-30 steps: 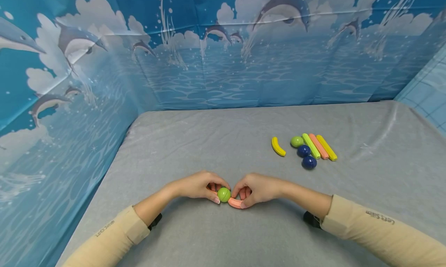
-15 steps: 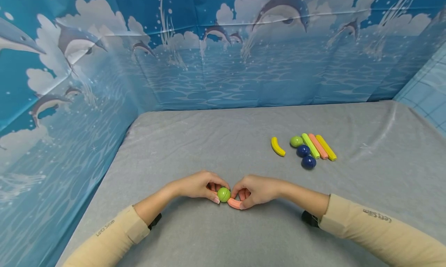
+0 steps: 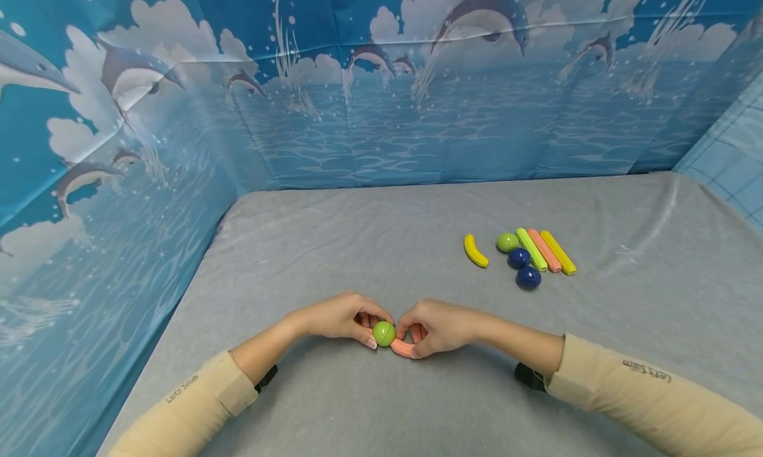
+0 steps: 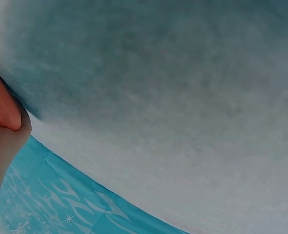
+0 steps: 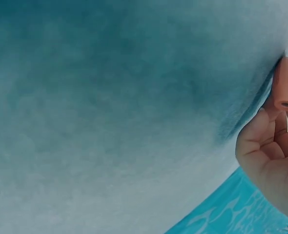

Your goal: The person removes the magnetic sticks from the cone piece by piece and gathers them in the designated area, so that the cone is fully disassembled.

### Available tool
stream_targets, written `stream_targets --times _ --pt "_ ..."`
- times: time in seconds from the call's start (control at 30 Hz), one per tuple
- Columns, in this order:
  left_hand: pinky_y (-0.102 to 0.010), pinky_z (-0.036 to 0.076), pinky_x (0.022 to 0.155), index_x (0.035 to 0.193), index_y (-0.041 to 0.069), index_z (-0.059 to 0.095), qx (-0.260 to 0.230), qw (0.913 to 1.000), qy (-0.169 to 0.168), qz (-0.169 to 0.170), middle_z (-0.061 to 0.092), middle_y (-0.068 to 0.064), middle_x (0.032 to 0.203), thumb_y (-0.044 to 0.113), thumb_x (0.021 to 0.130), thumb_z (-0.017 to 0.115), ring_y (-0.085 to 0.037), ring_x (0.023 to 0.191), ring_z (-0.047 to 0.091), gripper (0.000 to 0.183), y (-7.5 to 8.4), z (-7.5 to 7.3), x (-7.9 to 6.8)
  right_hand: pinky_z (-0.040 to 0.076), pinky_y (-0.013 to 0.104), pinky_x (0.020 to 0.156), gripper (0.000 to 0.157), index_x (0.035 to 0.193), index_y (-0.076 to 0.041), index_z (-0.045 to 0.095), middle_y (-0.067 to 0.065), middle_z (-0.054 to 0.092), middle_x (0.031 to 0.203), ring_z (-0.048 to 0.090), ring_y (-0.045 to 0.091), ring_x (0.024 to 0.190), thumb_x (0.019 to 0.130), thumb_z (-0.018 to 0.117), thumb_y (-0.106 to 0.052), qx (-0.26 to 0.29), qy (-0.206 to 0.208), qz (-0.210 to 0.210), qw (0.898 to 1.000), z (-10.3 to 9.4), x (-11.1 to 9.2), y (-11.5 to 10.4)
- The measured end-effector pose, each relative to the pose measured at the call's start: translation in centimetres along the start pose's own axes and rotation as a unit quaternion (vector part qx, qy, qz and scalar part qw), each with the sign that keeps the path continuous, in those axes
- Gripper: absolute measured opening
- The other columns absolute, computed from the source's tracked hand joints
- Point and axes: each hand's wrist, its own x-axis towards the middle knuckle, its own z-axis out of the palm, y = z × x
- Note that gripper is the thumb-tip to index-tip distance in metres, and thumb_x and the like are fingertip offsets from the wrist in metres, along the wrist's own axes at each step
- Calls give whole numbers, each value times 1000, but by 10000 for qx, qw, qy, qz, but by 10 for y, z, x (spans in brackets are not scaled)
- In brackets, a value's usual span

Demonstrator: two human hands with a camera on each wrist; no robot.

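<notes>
In the head view, a glossy green ball point(image 3: 383, 334) with a seam sits low over the grey cloth. My left hand point(image 3: 341, 316) holds it between thumb and index finger. An orange stick point(image 4: 3, 105) lies in that same hand in the left wrist view; in the head view the fingers hide most of it. With thumb and fingertips, my right hand point(image 3: 444, 324) pinches a curved orange piece point(image 3: 403, 348), whose left end meets the ball. The right wrist view shows the end of this orange piece point(image 5: 285, 85) with a small dark hole in it.
Farther back right lie a yellow curved piece point(image 3: 475, 251), another green ball point(image 3: 507, 242) and two dark blue balls point(image 3: 528, 278). Beside them are lime point(image 3: 532, 250), orange point(image 3: 545, 250) and yellow point(image 3: 558, 252) sticks. A dolphin-print curtain point(image 3: 381, 126) borders the grey cloth point(image 3: 334, 245).
The right forearm has shifted very slightly to the left. Otherwise both hands, the green ball and the orange pieces stay practically in place.
</notes>
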Motion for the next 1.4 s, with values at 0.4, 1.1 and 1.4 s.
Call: stream_targets --times 0.4,1.1,1.4 --pt "-20 48 70 117 7 65 46 10000 9 13 63 3 97 17 80 73 -2 78 54 39 0 3 1 35 18 48 18 94 -8 68 -9 49 61 40 0 50 77 68 -1 -535 196 82 9983 0 -5 -10" --pt "-20 48 69 117 8 65 40 10000 20 -78 63 5 92 18 80 74 -2 76 53 40 -1 4 3 34 19 49 21 93 -9 68 -8 48 62 39 2 53 75 68 2 -843 568 129 9947 -3 -9 -5" --pt "-20 48 70 118 9 65 44 9998 -23 -205 60 7 87 19 80 74 -1 76 53 40 1 4 3 38 21 52 24 104 -3 66 -4 53 69 45 7 58 80 67 -3 169 1015 472 9936 -19 -23 15"
